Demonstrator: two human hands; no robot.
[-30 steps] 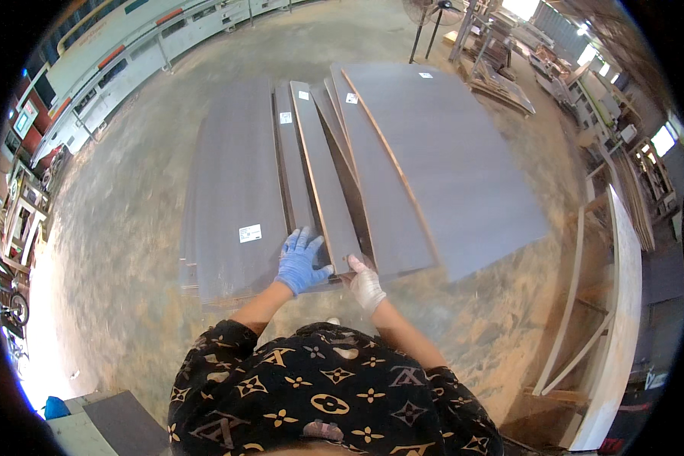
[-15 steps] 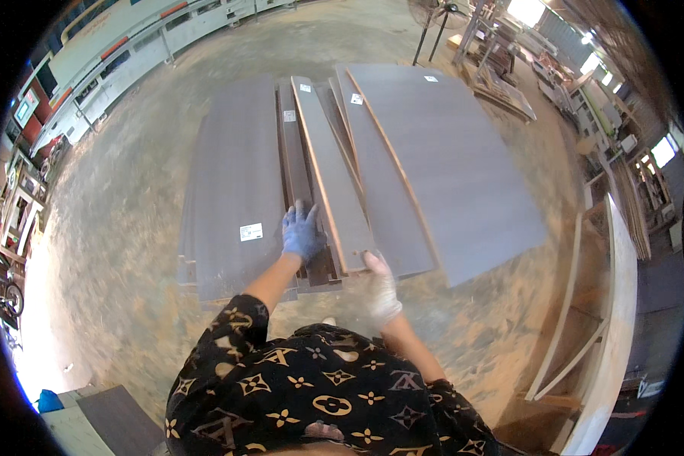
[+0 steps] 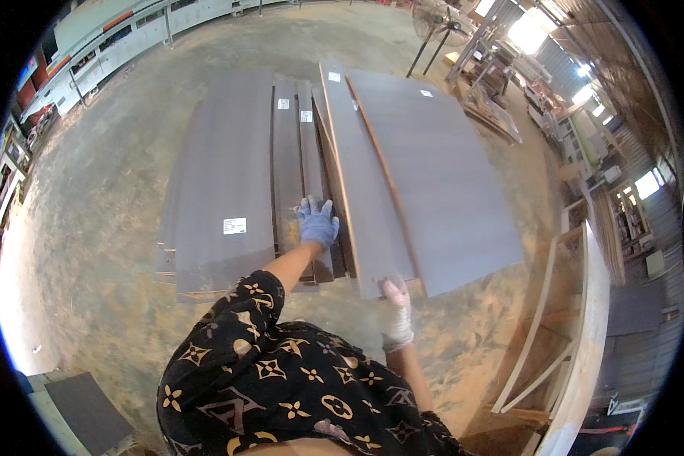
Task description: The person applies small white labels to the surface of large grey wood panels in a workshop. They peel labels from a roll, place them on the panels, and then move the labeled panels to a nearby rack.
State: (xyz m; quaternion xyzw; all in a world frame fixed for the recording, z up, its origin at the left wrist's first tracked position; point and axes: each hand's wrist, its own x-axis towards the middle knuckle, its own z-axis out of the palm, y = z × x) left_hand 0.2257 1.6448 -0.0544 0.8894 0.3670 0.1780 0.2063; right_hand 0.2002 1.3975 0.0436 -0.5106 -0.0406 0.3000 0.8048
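Observation:
My left hand (image 3: 318,223), in a blue glove, lies with its fingers spread on narrow dark grey strips (image 3: 287,159). My right hand (image 3: 397,310), in a whitish glove, grips the near end of a long grey board (image 3: 361,190), thumb on top and fingers hidden beneath. This board has a pale left edge and a white label at its far end. It sits between the strips and a wide grey panel (image 3: 448,182) on the right. To the left of the strips lies a stack of wide grey panels (image 3: 224,159) with a white label on top.
A long pale machine (image 3: 121,38) runs along the far left. At the back right stands a fan (image 3: 441,26) on dark legs. A pale wooden frame (image 3: 585,342) rises at the near right, and a dark sheet (image 3: 89,410) rests at the lower left.
My right hand has gone from the end of a narrow board to that of a wider one, which has shifted left. My left hand has moved slightly right across the strips. The view has shifted.

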